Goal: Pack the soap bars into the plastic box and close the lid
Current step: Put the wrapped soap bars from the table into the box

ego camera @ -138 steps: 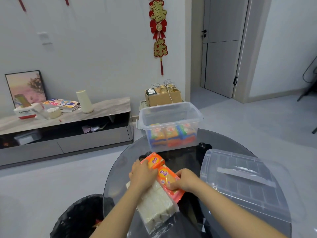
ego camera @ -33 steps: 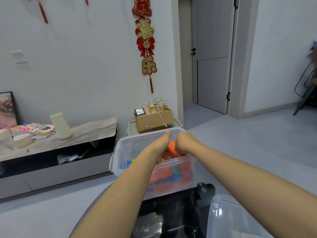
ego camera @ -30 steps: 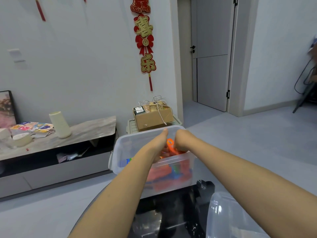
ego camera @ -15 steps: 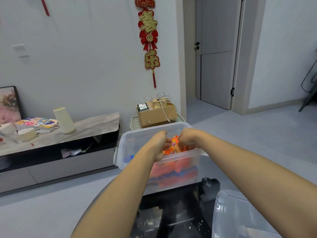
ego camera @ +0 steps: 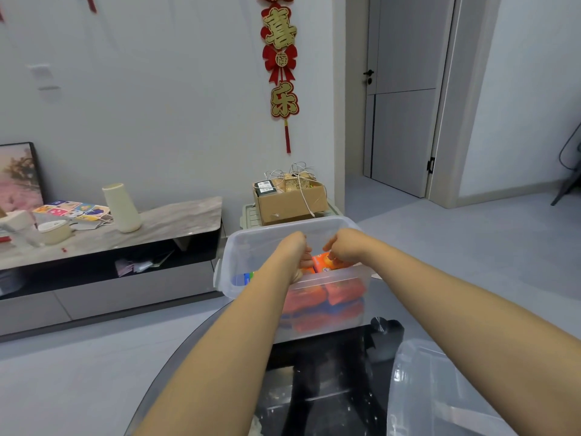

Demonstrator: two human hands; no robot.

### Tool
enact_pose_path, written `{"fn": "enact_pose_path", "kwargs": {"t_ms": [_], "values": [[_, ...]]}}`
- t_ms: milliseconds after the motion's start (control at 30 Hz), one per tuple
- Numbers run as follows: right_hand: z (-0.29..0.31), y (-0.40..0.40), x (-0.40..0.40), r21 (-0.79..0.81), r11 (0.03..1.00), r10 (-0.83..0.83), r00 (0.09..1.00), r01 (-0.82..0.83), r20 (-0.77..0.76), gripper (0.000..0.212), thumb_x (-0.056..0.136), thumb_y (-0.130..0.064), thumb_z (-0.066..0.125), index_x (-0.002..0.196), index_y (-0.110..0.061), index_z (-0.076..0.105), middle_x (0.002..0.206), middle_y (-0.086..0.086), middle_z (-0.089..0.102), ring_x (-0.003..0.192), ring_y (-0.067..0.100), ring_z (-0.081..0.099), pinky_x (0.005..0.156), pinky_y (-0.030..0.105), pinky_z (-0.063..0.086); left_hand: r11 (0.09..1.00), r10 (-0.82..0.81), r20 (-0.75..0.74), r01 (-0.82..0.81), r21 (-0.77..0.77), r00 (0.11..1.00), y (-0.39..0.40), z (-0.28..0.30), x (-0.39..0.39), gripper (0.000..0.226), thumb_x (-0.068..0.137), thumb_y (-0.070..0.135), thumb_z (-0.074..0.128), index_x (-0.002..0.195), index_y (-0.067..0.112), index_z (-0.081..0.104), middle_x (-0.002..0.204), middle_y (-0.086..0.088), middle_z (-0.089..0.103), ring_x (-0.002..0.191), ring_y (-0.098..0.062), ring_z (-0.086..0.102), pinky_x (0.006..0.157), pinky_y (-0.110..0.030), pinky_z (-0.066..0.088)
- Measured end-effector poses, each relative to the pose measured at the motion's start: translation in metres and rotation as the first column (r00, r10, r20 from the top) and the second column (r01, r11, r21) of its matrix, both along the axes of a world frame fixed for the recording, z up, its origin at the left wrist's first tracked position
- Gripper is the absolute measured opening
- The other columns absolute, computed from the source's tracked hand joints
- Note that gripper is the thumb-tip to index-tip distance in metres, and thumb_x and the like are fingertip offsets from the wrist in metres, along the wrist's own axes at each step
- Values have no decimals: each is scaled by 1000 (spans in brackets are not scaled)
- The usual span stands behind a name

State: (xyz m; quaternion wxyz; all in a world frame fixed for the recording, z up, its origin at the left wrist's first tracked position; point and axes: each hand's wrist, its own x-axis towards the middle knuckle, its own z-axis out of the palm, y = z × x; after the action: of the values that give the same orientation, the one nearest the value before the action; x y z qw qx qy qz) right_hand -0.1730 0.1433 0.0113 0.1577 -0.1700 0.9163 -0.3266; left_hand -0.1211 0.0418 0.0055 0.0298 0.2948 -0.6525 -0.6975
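Head view: both hands inside the plastic box (ego camera: 317,229), left hand (ego camera: 292,250) & right hand (ego camera: 344,247) each w/ grip pinched on an orange soap bar (ego camera: 325,262) held just above the stacked soap bars (ego camera: 327,297) at the box bottom. Box sits at the counter (ego camera: 330,388) far edge; lid (ego camera: 440,388) lies off, at the near right edge.

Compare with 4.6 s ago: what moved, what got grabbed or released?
Both hands, left hand and right hand, left the near table edge, where they gripped orange soap bars, and reached forward into the plastic box. They now lower an orange soap bar onto the packs already inside; not visibly released. The box sits on the glass table as before, and the lid lies off, to its right.
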Motion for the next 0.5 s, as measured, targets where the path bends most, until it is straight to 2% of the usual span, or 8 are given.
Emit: {"fn": "enact_pose_path", "kwargs": {"t_ms": [67,100,167,233,367,433,500], "values": [[2,9,9,-169,985,-32,998,22,-59,36,89,3,44,119,-2,64,113,17,68,88,26,61,90,40,55,1000,28,-77,-28,-3,997,6,11,13,23,97,13,33,88,7,53,72,-8,46,67,-21,48,60,-31,43],[5,14,16,-234,972,-67,990,37,-124,37,89,2,43,117,-4,66,107,13,69,90,27,63,91,42,54,997,47,-145,-55,-56,988,8,15,20,24,95,10,34,88,9,56,72,-8,49,69,-20,50,65,-33,48],[7,24,36,-346,938,-108,965,20,-239,36,89,0,44,113,-8,69,108,9,71,98,24,66,88,33,53,971,33,-293,-100,-217,956,13,22,43,29,94,9,37,100,7,65,88,-10,62,89,-22,61,87,-39,53],[8,33,64,-422,906,-108,951,-25,-290,33,89,-1,47,111,-11,70,109,6,72,98,16,65,88,26,49,950,5,-364,-118,-290,931,18,25,74,32,94,8,36,105,8,66,98,-8,65,100,-22,63,91,-40,53],[3,47,135,-501,859,-10,975,-106,-224,28,90,-2,53,112,-9,70,109,4,72,95,9,61,88,19,49,930,7,-326,-126,-345,945,26,19,150,30,94,4,35,95,13,64,90,-2,64,88,-17,61,76,-27,50],[-7,48,160,-486,862,46,977,-145,-210,27,90,-5,55,114,-9,68,108,1,70,96,8,60,78,2,45,922,15,-290,-125,-366,957,28,8,178,30,93,5,37,91,15,65,88,1,65,86,-16,62,77,-30,50],[-22,49,189,-449,879,88,981,-159,-174,26,90,-9,57,114,-11,68,107,-1,70,92,7,59,71,-1,44,912,44,-226,-132,-389,973,28,-9,211,28,91,5,41,92,15,67,91,-2,66,90,-19,62,85,-34,50]]}}
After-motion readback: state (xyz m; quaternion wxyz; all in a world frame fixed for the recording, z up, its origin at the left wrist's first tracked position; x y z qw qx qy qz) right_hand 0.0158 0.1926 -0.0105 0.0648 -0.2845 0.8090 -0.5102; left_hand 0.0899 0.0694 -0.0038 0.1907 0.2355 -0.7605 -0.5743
